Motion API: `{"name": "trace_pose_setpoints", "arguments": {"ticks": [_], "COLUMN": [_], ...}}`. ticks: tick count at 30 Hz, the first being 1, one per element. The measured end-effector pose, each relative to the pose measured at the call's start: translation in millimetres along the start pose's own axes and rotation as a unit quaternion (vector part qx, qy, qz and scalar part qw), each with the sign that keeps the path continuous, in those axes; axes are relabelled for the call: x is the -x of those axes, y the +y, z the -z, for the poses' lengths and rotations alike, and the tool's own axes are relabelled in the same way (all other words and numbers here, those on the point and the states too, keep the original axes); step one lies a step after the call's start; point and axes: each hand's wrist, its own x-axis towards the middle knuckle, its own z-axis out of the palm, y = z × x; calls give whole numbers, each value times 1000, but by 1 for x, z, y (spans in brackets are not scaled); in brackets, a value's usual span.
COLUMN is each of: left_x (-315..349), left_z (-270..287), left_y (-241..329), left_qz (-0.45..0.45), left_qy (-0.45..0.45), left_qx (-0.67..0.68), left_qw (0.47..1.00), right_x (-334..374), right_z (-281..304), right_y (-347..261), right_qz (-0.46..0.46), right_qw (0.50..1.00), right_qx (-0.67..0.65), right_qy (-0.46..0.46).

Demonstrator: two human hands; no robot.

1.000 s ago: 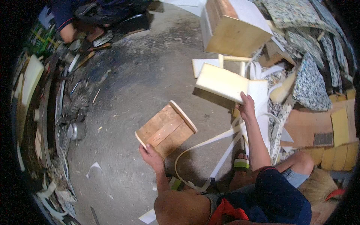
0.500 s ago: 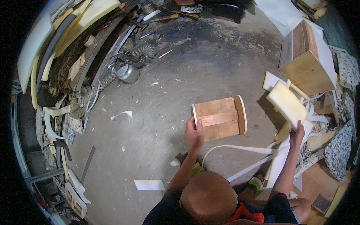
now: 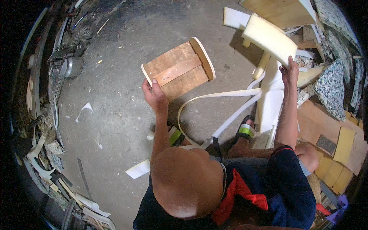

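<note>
left hand (image 3: 155,96) holds wooden frame (image 3: 179,70) | right hand (image 3: 290,73) holds foam block (image 3: 270,37)

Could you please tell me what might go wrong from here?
The left hand holds the wooden piece by one end, so it could tip. The right hand holds the cream block by one end, so it might slip. The pale strip looping near the sandals could snag them.

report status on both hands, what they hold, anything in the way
Left hand gripping wooden frame by one end. Right hand holding pale yellow foam piece. Possibly in the way: looped pale strip on floor.
</note>
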Motion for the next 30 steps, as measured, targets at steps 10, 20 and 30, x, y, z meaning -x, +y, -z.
{"name": "trace_pose_setpoints", "arguments": {"ticks": [10, 20, 30], "left_x": [-3, 0, -4], "left_z": [3, -1, 9], "left_y": [-4, 3, -5], "left_qz": [-7, 15, -4], "left_qy": [-14, -4, -26], "left_qx": [-18, 3, -76], "left_qw": [1000, 1000, 997], "right_x": [-6, 6, 179], "right_z": [20, 6, -71], "right_y": [7, 40, 116], "right_qz": [-12, 365, 378], "right_qw": [999, 731, 577], "right_qx": [-43, 557, 584], "right_qy": [-25, 152, -428]}}
